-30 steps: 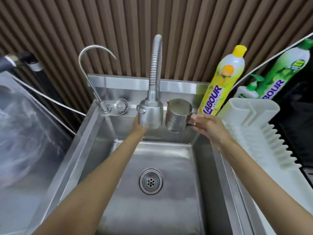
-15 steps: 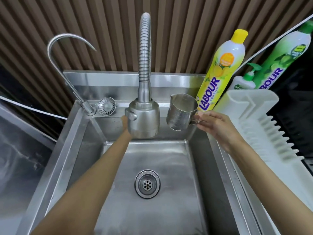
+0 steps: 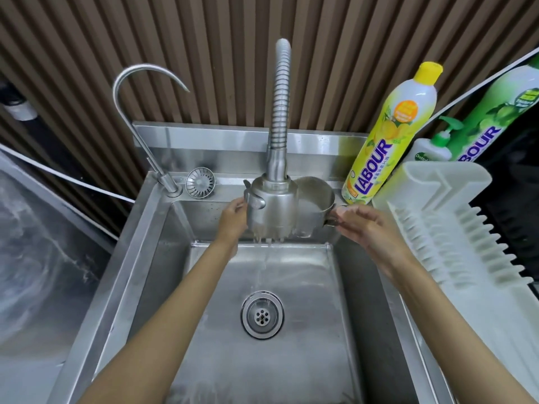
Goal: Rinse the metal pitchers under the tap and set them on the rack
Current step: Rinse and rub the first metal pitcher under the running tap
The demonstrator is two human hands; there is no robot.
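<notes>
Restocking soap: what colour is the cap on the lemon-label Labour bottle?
Yellow cap on the Labour bottle; clearest in the head view.

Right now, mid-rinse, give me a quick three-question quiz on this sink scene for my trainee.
1. True or false: a pitcher already stands on the white rack.
2. Which hand grips the metal pitcher by its handle? A) left B) right C) neither
3. Fill in: water runs from the spray head down into the ____.
Key: 1 false, it holds nothing yet; 2 B, the right hand; 3 sink.
</notes>
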